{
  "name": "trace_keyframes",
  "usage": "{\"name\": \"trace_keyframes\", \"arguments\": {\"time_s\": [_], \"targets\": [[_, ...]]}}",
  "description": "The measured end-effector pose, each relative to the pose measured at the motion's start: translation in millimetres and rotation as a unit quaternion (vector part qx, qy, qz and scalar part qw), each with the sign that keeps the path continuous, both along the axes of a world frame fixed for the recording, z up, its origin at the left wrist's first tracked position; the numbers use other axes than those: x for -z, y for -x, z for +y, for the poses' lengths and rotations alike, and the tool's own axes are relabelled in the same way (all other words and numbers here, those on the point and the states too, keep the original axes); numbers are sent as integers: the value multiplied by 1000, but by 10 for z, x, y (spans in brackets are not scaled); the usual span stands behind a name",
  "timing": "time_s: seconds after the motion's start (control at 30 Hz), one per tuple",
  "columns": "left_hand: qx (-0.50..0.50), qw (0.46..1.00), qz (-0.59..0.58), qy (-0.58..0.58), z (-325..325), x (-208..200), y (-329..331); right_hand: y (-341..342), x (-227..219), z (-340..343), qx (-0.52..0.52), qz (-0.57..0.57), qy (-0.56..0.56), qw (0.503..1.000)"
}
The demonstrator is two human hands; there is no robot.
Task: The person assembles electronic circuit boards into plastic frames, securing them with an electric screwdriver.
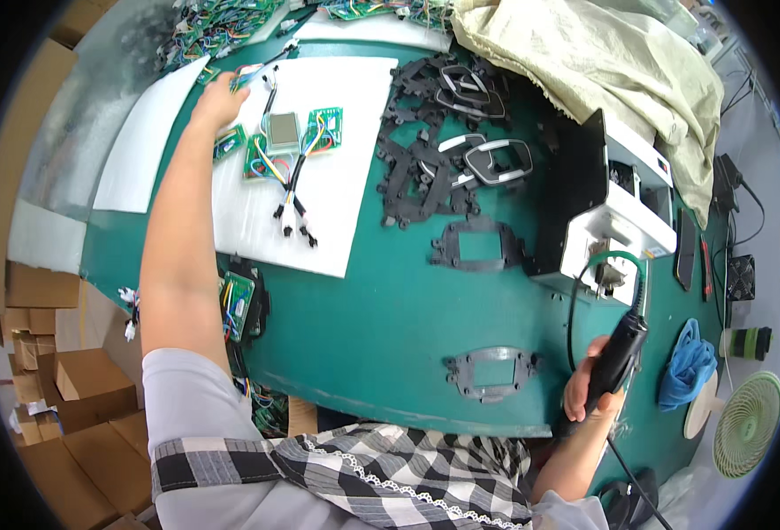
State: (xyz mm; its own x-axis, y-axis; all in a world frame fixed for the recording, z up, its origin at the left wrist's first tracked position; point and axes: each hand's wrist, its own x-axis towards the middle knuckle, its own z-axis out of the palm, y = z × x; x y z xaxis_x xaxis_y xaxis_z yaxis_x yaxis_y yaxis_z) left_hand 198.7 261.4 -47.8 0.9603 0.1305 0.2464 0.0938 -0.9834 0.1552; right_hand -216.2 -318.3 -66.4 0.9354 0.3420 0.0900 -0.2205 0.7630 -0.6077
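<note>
My left hand (pixel 219 104) reaches to the far left, its fingers closed round coloured wires (pixel 247 78) that run to a dark cable. Below it, green circuit boards (pixel 325 131) with wires and a small grey display (pixel 283 130) lie on a white foam sheet (pixel 354 97). At the near right my right hand (pixel 584 389) is wrapped round a black electric screwdriver (pixel 618 353) with a cord. To its left a black plastic frame (pixel 490 374) lies on the green table (pixel 354 331). A second black frame (pixel 476 245) lies farther away.
A white and black screw feeder (pixel 584 190) stands at the right. Black frames and grey-rimmed parts (pixel 496 163) are piled beyond the middle. Wired boards (pixel 222 22) heap at the back left. A blue cloth (pixel 688 367) and green fan (pixel 749 424) are at the right; boxes (pixel 94 384) stand left.
</note>
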Motion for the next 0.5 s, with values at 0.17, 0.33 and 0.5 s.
{"name": "trace_keyframes", "arguments": {"time_s": [0.17, 0.33, 0.5], "targets": [[-38, 998, 50, 24, 31, 112, -27, -55, 85, -143, 83, -109, -82, 987], [-62, 992, 50, -97, -202, -302, 143, -66, 70, -137, 126, -87, -77, 985], [28, 996, -3, -80, -606, -1033, 752, -99, 38, -104, 137, -74, -63, 986]]}}
